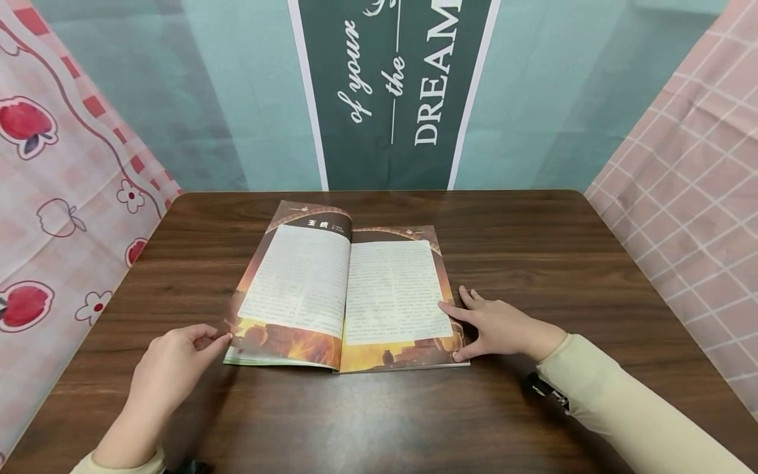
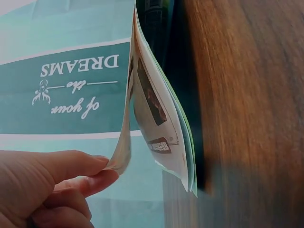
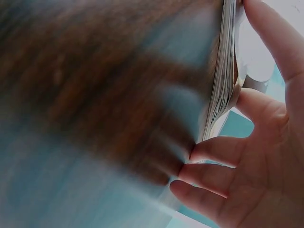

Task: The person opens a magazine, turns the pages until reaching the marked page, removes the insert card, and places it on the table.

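Observation:
A magazine [image 1: 346,296] lies open on the table, its pages bordered in brown and orange around white text blocks. My left hand [image 1: 177,365] pinches the lower left corner of the left page between thumb and forefinger. In the left wrist view that page [image 2: 124,137] stands lifted away from the leaves [image 2: 164,114] beneath it. At the other side, my right hand [image 1: 503,326] rests spread at the right page's outer edge, thumb and forefinger on the paper. The right wrist view shows its fingers [image 3: 218,152] alongside the thick edge of the page stack [image 3: 222,71].
The dark wood table [image 1: 533,250] extends on every side of the magazine. Behind it hangs a teal cloth [image 1: 249,99] with a dark green lettered band. Pink patterned cloths flank the table, apples on the left cloth [image 1: 65,217] and a grid on the right one [image 1: 693,197].

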`<state>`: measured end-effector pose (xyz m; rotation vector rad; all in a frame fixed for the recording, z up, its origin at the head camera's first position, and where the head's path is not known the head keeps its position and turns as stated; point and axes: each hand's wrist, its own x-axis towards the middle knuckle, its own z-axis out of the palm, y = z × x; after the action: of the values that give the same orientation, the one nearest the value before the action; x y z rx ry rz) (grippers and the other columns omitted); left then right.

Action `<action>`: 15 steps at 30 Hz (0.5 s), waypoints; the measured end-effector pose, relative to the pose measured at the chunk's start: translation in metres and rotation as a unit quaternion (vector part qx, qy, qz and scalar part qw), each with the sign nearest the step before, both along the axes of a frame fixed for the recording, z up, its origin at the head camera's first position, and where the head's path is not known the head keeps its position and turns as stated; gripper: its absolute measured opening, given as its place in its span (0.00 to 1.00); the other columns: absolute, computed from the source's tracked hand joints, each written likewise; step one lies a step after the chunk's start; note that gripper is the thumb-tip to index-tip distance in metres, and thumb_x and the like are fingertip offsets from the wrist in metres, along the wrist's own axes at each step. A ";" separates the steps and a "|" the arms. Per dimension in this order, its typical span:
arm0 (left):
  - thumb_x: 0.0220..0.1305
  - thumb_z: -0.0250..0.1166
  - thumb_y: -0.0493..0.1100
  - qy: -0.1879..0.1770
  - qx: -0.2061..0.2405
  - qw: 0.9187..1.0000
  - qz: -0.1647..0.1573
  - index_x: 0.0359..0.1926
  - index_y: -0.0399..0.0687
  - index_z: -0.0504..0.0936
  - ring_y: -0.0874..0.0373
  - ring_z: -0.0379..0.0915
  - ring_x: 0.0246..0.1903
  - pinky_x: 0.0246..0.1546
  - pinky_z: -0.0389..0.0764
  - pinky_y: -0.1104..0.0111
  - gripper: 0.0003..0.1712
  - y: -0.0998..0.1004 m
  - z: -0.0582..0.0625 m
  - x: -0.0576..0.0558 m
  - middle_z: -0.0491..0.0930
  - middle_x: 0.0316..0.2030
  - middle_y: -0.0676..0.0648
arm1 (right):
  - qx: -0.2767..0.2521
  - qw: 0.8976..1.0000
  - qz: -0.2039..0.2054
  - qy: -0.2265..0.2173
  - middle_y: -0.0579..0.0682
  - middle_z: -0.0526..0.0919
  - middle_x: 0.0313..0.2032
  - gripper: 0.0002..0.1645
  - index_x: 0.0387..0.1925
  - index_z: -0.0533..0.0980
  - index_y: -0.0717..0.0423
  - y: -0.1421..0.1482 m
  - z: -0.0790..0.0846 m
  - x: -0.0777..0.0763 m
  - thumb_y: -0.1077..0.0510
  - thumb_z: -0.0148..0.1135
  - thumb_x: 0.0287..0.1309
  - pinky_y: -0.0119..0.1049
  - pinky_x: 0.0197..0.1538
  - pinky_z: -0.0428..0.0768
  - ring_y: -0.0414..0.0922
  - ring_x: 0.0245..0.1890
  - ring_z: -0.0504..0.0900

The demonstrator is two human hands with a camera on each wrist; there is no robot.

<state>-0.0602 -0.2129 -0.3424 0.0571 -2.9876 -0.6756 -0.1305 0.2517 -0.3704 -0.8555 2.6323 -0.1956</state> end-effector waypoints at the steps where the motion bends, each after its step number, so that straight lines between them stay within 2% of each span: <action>1: 0.59 0.64 0.52 -0.007 -0.001 1.000 0.000 0.31 0.49 0.85 0.59 0.60 0.16 0.16 0.60 0.64 0.12 0.000 -0.001 0.000 0.66 0.12 0.56 | 0.001 1.000 -0.001 0.002 0.74 0.55 0.63 0.55 0.68 0.61 0.50 0.000 0.000 0.000 0.26 0.60 0.43 0.52 0.43 0.75 0.69 0.60 0.61; 5: 0.59 0.63 0.54 -0.039 -0.002 0.999 -0.002 0.34 0.48 0.85 0.59 0.59 0.15 0.15 0.59 0.65 0.15 -0.002 -0.004 0.000 0.64 0.11 0.56 | 0.007 1.000 -0.001 0.010 0.74 0.57 0.63 0.54 0.67 0.62 0.50 -0.002 0.001 0.000 0.26 0.60 0.43 0.53 0.45 0.74 0.68 0.60 0.62; 8: 0.59 0.63 0.55 -0.073 -0.009 0.997 -0.010 0.36 0.48 0.85 0.58 0.62 0.17 0.16 0.61 0.64 0.16 -0.002 -0.006 -0.003 0.69 0.13 0.55 | 0.004 1.000 -0.002 0.019 0.74 0.58 0.62 0.53 0.66 0.64 0.50 -0.003 0.001 0.000 0.25 0.57 0.44 0.52 0.44 0.75 0.67 0.60 0.63; 12: 0.59 0.62 0.58 -0.124 -0.037 0.991 -0.029 0.40 0.49 0.85 0.53 0.73 0.24 0.17 0.67 0.59 0.20 -0.005 -0.009 -0.008 0.81 0.27 0.45 | -0.007 0.999 0.003 0.039 0.74 0.61 0.61 0.47 0.64 0.67 0.51 -0.003 -0.001 -0.001 0.27 0.54 0.49 0.51 0.41 0.76 0.67 0.58 0.66; 14: 0.58 0.62 0.60 -0.136 -0.049 0.989 -0.037 0.43 0.47 0.85 0.48 0.76 0.28 0.18 0.69 0.55 0.23 -0.005 -0.010 -0.010 0.82 0.35 0.41 | -0.011 0.998 0.013 0.054 0.74 0.63 0.59 0.40 0.63 0.69 0.51 -0.003 -0.001 -0.001 0.33 0.56 0.54 0.50 0.40 0.77 0.66 0.56 0.68; 15: 0.58 0.61 0.61 -0.135 -0.055 0.989 -0.038 0.44 0.46 0.84 0.44 0.77 0.30 0.19 0.70 0.53 0.25 -0.005 -0.010 -0.011 0.82 0.38 0.38 | -0.013 0.998 0.018 0.062 0.74 0.64 0.59 0.35 0.62 0.69 0.52 -0.002 -0.001 -0.002 0.38 0.56 0.58 0.48 0.36 0.77 0.66 0.55 0.69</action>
<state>-0.0713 -0.2179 -0.3521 0.0285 -3.2970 -0.5484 -0.1320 0.2493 -0.3717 -0.9522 2.7317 -0.1723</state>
